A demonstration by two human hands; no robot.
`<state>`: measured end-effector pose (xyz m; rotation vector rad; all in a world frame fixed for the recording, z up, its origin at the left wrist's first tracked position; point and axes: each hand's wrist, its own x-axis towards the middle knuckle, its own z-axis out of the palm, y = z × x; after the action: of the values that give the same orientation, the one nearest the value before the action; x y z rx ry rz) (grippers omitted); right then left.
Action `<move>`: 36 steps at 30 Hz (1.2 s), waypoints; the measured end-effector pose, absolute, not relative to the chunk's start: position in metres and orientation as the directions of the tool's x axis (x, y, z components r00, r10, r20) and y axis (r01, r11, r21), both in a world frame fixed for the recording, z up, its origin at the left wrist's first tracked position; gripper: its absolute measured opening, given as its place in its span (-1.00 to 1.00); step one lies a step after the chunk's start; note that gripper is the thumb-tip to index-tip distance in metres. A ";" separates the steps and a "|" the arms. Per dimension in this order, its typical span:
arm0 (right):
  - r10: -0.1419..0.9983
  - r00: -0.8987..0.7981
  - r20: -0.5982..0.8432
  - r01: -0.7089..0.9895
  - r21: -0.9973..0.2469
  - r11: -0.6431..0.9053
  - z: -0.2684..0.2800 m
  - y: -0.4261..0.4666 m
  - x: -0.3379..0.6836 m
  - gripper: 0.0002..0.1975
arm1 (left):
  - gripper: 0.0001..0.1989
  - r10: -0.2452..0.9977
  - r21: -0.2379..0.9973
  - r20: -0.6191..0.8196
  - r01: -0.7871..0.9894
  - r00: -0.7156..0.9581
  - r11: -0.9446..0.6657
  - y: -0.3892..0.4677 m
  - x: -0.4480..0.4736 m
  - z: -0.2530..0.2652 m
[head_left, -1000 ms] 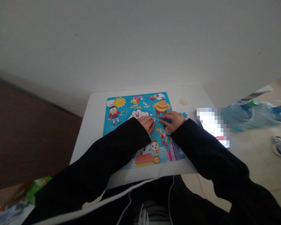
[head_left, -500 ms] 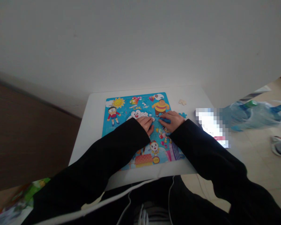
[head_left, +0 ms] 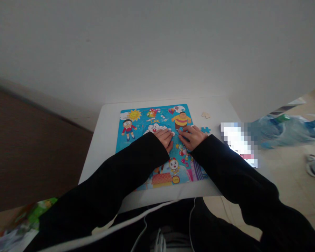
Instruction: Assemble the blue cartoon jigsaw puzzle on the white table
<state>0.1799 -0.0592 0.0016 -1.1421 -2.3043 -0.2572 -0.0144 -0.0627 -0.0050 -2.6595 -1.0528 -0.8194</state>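
A blue jigsaw puzzle (head_left: pixel 126 144) with cartoon figures lies on a small white table. My left hand (head_left: pixel 165 138) rests on its middle, fingers stretched out over the white cartoon face. Just to the right, my right hand (head_left: pixel 193 137) pinches a small blue puzzle piece (head_left: pixel 181 129) between thumb and fingers, low over the puzzle below the figure in yellow. My fingers partly hide that piece. Beyond the puzzle's right edge lie a loose blue puzzle piece (head_left: pixel 205 130) and a pale loose piece (head_left: pixel 206 114).
The white table (head_left: pixel 93 147) stands against a pale wall (head_left: pixel 157 52). A lit, pixelated screen (head_left: pixel 238 143) lies by its right edge. Plastic-wrapped bottles (head_left: pixel 291 131) and a shoe (head_left: pixel 313 164) are on the floor at right. A white cable (head_left: pixel 115 225) crosses my lap.
The fingers of my right hand have shifted slightly, and more of the small blue piece shows at their tips. My left hand stays on the puzzle, its fingers a little flatter.
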 end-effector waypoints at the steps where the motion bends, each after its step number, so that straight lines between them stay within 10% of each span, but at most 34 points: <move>1: 0.669 -0.510 0.541 0.780 -0.038 0.625 0.003 -0.060 0.179 -0.75 | -0.67 0.580 0.034 0.532 0.669 0.617 -0.743 -0.063 -0.015 -0.005; 7: 0.720 -0.536 0.441 0.789 -0.043 0.613 0.009 -0.055 0.173 -0.71 | -0.65 0.564 -0.032 0.487 0.659 0.667 -0.751 -0.061 -0.014 -0.015; 18: 0.839 -0.221 0.498 0.725 -0.491 0.483 0.009 -0.056 0.176 -0.86 | -0.69 0.494 0.059 0.694 0.642 0.524 -0.764 -0.056 -0.018 -0.015; 27: 0.712 -0.341 0.614 0.696 -0.345 0.630 0.006 -0.056 0.176 -0.85 | -0.74 0.610 0.020 0.491 0.692 0.622 -0.721 -0.067 -0.030 0.016; 36: 0.700 -0.423 0.575 0.708 -0.272 0.651 0.006 -0.060 0.176 -0.85 | -0.66 0.543 0.133 0.611 0.602 0.575 -0.787 -0.064 -0.021 -0.003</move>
<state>0.1764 -0.0595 0.0063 -1.0879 -2.1984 -0.0154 -0.0210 -0.0635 -0.0032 -2.7083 -0.9871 -1.0035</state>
